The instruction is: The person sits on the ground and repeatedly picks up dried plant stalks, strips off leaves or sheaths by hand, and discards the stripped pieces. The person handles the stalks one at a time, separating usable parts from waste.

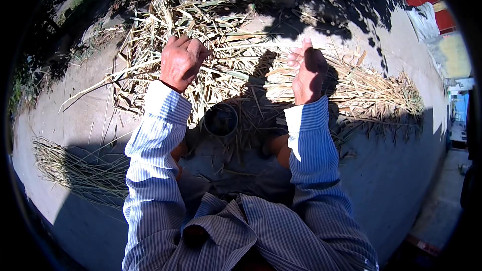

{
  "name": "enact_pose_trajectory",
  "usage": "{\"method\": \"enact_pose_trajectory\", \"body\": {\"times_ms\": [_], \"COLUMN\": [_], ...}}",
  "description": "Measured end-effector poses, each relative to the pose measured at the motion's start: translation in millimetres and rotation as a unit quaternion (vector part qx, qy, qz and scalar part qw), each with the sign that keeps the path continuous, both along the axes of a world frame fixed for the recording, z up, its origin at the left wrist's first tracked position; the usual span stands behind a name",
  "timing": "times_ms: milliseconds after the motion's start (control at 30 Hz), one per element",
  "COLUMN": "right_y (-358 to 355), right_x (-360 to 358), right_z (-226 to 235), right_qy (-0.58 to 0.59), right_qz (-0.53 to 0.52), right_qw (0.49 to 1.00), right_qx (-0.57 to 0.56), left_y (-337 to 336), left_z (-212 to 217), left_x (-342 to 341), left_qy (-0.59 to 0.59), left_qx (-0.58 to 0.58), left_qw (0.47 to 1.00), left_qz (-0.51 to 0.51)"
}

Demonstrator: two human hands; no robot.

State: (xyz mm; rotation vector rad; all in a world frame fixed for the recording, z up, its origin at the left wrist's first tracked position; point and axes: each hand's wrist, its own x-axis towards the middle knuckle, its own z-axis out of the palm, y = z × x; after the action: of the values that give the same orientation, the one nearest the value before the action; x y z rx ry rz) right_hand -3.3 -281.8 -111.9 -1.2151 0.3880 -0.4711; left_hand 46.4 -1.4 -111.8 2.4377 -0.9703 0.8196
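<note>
On the concrete ground (90,120) in front of the crouching person lies a spread heap of dry straw-like stalks (221,45), pale yellow in the hard sunlight, running from under the left hand across to the far right. The left hand (181,62) hovers over the heap with its fingers curled inward, knuckles up; whether it pinches any stalks I cannot tell. The right hand (307,73) is held open, palm turned sideways and fingers straight, with nothing in it, just above the stalks. These stalks look light, brittle and loose, likely to snap or slide apart, so they are best gathered by the handful near the middle of their length. Between the striped sleeves, close to the person's knees, stands a small dark round pot (220,119), half in shadow. A thinner bundle of longer stems (70,163) lies well apart at the lower left. Tree shadow falls across the top, and a red and white structure (432,15) shows at the upper right edge.
</note>
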Motion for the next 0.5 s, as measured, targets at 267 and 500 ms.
{"method": "enact_pose_trajectory", "body": {"times_ms": [267,500], "right_y": [-35.6,61.1], "right_x": [14.7,-17.2], "right_z": [-31.4,3.9], "right_qy": [0.081,-0.014], "right_qz": [0.055,0.250], "right_qw": [0.879,0.957], "right_qx": [-0.467,-0.143], "left_y": [24.4,32.1], "left_z": [-4.0,-8.4], "left_x": [-7.2,-22.0], "left_qy": [0.027,0.006], "left_qx": [-0.018,0.002], "left_qw": [0.999,0.999], "left_qz": [0.006,-0.035]}}
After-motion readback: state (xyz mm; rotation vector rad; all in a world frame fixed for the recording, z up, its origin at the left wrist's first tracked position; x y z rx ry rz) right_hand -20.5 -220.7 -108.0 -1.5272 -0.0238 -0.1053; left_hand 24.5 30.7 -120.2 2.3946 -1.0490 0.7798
